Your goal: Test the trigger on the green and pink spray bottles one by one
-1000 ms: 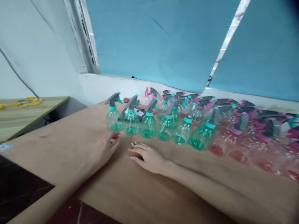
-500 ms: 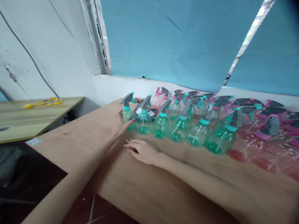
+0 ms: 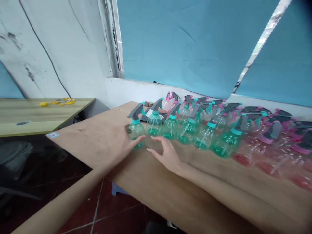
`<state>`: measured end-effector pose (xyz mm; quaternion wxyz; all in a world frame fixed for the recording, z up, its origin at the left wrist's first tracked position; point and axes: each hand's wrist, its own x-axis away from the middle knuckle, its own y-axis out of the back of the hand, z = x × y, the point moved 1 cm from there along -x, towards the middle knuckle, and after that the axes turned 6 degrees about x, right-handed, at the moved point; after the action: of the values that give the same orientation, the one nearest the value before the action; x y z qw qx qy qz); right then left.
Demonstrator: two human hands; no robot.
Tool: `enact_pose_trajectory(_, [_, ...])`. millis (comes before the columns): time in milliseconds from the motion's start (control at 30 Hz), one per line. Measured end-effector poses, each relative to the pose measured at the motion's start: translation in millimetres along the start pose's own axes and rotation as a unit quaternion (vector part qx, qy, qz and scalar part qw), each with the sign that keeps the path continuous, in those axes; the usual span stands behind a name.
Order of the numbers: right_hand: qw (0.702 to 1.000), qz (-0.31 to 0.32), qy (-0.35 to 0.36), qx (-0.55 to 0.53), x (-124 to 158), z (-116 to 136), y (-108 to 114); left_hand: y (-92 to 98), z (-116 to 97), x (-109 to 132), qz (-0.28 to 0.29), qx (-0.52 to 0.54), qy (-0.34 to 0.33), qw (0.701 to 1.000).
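Item: leftmost green spray bottle (image 3: 136, 130), clear teal body, grey trigger head with teal nozzle and collar, upright; location: near the left end of the brown table (image 3: 97, 139), at the head of a front row of 6 like green bottles (image 3: 186, 131) running off to the right, and standing slightly forward of the next in line; left hand (image 3: 129, 144): laid against the bottle's left side, thumb stretched across the front of its base and touching it, fingers hidden behind the body, so whether the grip is closed cannot be told; right hand (image 3: 167, 154): open, fingers spread and slightly raised, wrist and forearm resting on the table, fingertips just in front of the 2nd and 3rd bottles, touching neither as far as can be seen; further stock: more green bottles packed behind the front row, then a large group of pink spray bottles (image 3: 268, 152) filling the right part of the table, blurred; surroundings: blue blind (image 3: 195, 42) behind the table, white wall (image 3: 60, 48) to the left with a black cable running down it, a 2nd wooden table (image 3: 29, 115) at far left carrying small yellow pieces (image 3: 57, 102), a small sticker (image 3: 52, 134) on the brown table's near left corner, dark red tiled floor (image 3: 117, 214) below.
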<state>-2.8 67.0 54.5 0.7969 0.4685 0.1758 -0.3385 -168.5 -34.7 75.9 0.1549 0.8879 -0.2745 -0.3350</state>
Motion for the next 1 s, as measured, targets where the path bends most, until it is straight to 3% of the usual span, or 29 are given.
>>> enact_pose_trajectory(100, [0.998, 0.022, -0.051, -0.011, 19, 3, 22, -9.0, -34, 33, 0.035, -0.002, -0.02, 0.999])
enact_pose_trajectory(200, [0.992, 0.066, -0.098, -0.044, 40, 1, 43, -26.5, -77, 59, 0.149, -0.002, -0.04, 0.988])
enact_pose_trajectory(300, [0.987, 0.046, -0.132, -0.077, 61, -6, 68, -48.6, -112, 79, 0.228, 0.044, 0.006, 0.973])
enact_pose_trajectory(400, [0.986, 0.021, -0.145, -0.085, 81, -16, 97, -72.2, -134, 89, 0.3, 0.089, -0.014, 0.95])
enact_pose_trajectory(533, [0.983, 0.005, -0.166, -0.074, 109, -33, 135, -103.2, -157, 84, 0.388, 0.104, -0.03, 0.915])
enact_pose_trajectory(800, [0.988, -0.005, -0.149, -0.031, 137, -56, 178, -175.7, -230, 57, 0.383, 0.245, -0.141, 0.88])
enact_pose_trajectory(1000, [0.988, -0.012, -0.143, -0.062, 139, -65, 193, -208.1, -236, 60, 0.355, 0.278, -0.141, 0.881])
